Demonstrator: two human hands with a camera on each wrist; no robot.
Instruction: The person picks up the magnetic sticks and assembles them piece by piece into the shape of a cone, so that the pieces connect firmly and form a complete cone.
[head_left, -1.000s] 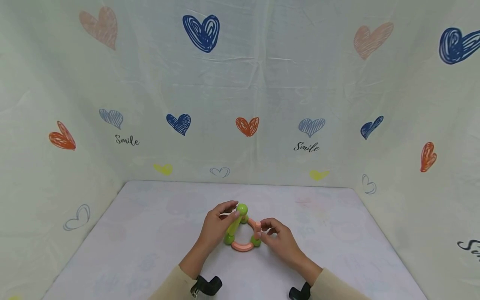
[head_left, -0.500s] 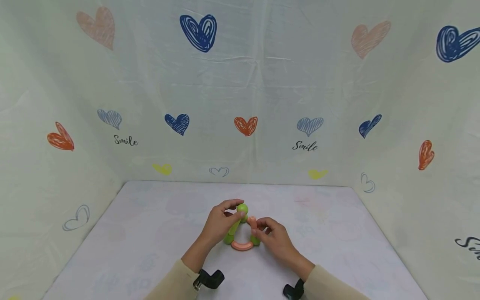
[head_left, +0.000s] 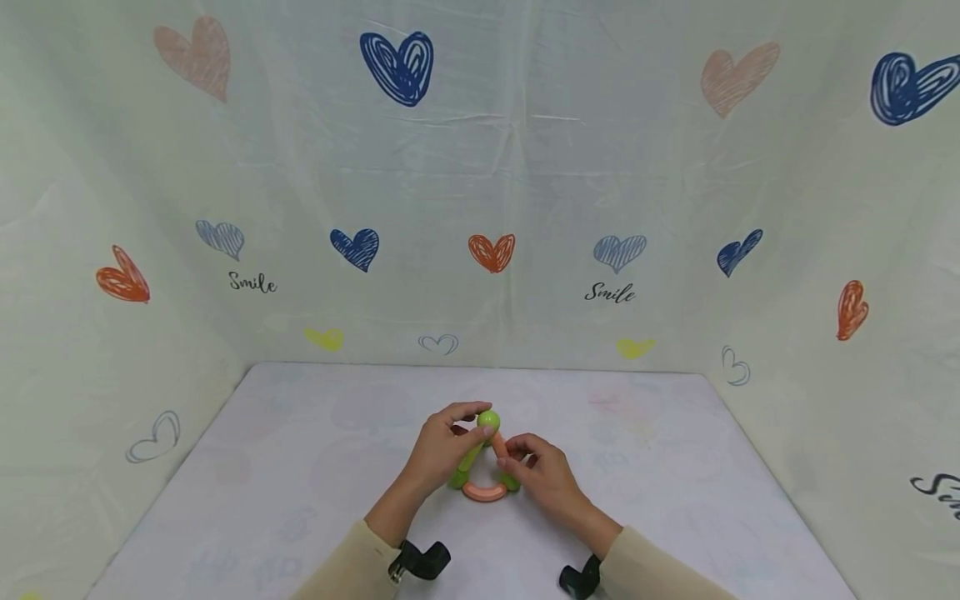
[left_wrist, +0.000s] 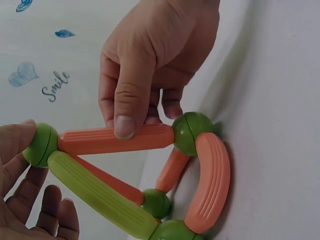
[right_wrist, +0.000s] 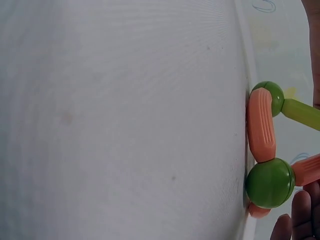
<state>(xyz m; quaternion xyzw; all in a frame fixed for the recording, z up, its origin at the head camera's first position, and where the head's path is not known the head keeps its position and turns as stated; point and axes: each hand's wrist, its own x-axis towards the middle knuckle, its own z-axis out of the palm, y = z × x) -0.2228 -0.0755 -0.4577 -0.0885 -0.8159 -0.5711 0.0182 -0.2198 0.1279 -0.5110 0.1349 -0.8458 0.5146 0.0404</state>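
Observation:
A pyramid frame of magnetic sticks and balls stands on the table. My left hand (head_left: 446, 446) pinches its top green ball (head_left: 489, 418) between thumb and fingers. From the right, my right hand (head_left: 546, 477) pinches a straight orange stick (left_wrist: 155, 138). In the left wrist view this stick spans from the top ball to a lower green ball (left_wrist: 192, 132), meeting both. A lime green stick (left_wrist: 102, 192) slopes down from the top ball, and another orange stick (left_wrist: 112, 180) runs behind it. Curved orange sticks (left_wrist: 212, 182) join the lower balls in a ring at the base.
The white table (head_left: 315, 475) extends around the frame on all sides. Behind it hangs a pale cloth (head_left: 555, 200) printed with hearts and "Smile". Black wrist camera mounts (head_left: 423, 560) sit at both cuffs.
My right hand has moved left, tilting the orange stick's upper end from apart on the right to the top ball. My left hand keeps hold of that ball, shifting slightly right.

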